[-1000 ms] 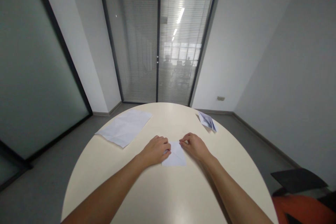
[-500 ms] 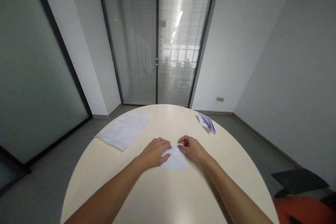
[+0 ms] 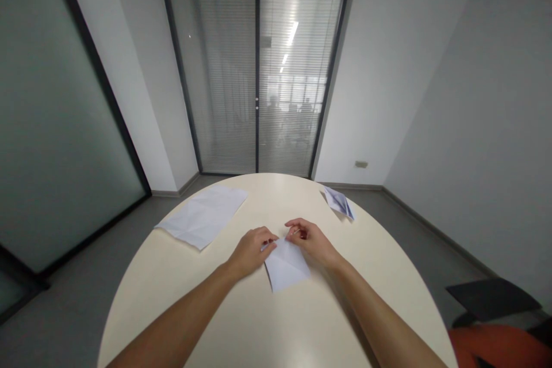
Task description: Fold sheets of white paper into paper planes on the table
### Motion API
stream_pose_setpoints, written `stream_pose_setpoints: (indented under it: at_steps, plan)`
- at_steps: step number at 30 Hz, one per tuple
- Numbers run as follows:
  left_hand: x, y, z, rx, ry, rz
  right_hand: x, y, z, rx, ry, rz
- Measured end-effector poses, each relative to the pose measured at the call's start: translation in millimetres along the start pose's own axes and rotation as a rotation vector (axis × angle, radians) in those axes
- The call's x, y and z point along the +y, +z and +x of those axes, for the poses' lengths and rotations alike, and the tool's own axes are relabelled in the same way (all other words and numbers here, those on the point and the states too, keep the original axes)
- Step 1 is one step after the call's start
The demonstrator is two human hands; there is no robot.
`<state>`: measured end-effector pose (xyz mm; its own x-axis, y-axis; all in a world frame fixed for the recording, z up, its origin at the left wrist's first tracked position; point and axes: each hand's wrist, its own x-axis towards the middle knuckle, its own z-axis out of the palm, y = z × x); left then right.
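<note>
A small folded sheet of white paper [image 3: 286,267] is held between my two hands over the middle of the table. My left hand [image 3: 253,250] pinches its upper left edge between thumb and fingers. At the upper right corner, my right hand [image 3: 311,242] grips the paper with thumb and index finger, the other fingers curled. The paper's near edge is tilted, with its lower corner pointing toward me. Part of its far edge is hidden behind my fingers.
The round cream table [image 3: 241,322] carries a larger creased white sheet [image 3: 204,215] at the far left and a folded paper piece [image 3: 339,203] at the far right. An orange and black chair [image 3: 495,339] stands at the lower right. Glass doors [image 3: 259,75] with blinds are beyond.
The small paper has turned and its near edge has come closer to me, lifting somewhat. My left hand has closed from lying flat into a pinch; my right hand has shifted slightly left.
</note>
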<state>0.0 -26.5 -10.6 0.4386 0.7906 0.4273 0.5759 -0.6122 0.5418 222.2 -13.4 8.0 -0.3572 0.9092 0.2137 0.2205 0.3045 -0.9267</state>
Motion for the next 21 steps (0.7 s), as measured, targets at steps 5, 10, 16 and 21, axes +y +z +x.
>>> stream_pose_setpoints:
  at_steps: [5, 10, 16, 21]
  plan:
    - [0.1, -3.3, 1.9, 0.109, -0.039, -0.046, 2.5, -1.3, -1.1, 0.033, 0.006, -0.141]
    - [-1.8, -9.5, 3.2, 0.236, -0.088, -0.084, 2.3, -2.3, -1.4, 0.092, 0.041, -0.192]
    - [-6.1, -8.2, 4.3, 0.291, -0.066, -0.129, 1.1, -2.2, 1.1, 0.119, -0.006, -0.205]
    - [-15.2, -1.3, 4.0, 0.292, -0.040, -0.182, -5.5, -8.5, -3.0, 0.086, -0.182, -0.313]
